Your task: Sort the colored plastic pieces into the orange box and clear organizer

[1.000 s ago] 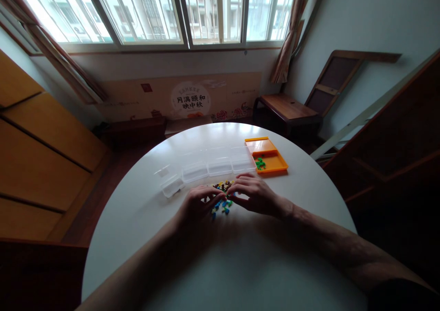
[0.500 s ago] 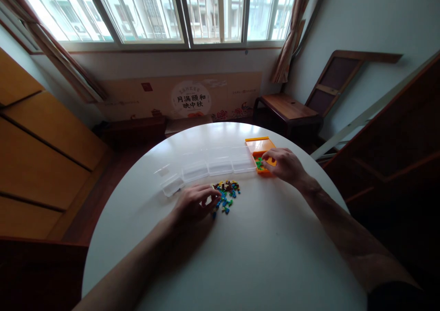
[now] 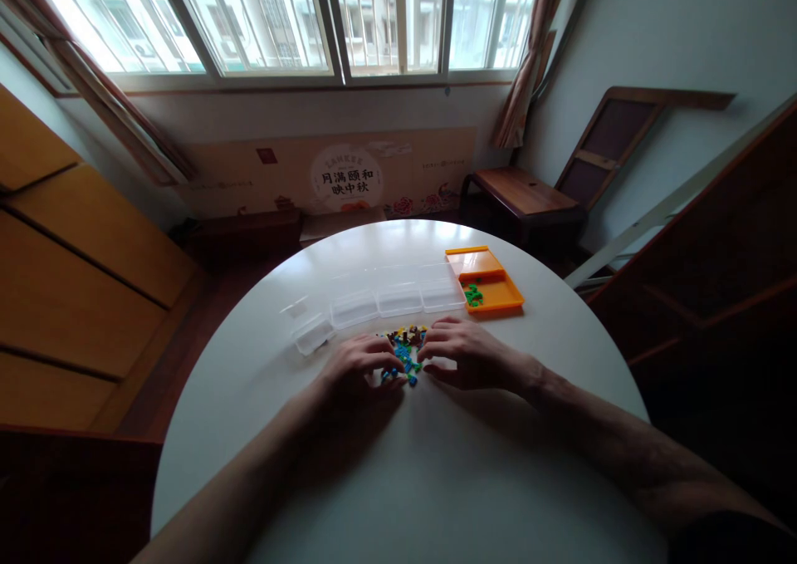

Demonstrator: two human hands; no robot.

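Between left hand (image 3: 359, 363) and right hand (image 3: 464, 354), fingers curled, grip unclear: tiny multicoloured bricks (image 3: 406, 350).

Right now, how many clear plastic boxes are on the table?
4: a row of clear plastic boxes behind the brick pile, at and, the last beside the orange box.

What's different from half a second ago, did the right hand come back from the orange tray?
Yes. The right hand left the orange tray and returned to the pile of small coloured pieces, fingertips beside it. Whether it holds anything cannot be told. The left hand stayed at the pile; the clear boxes and green pieces did not move.
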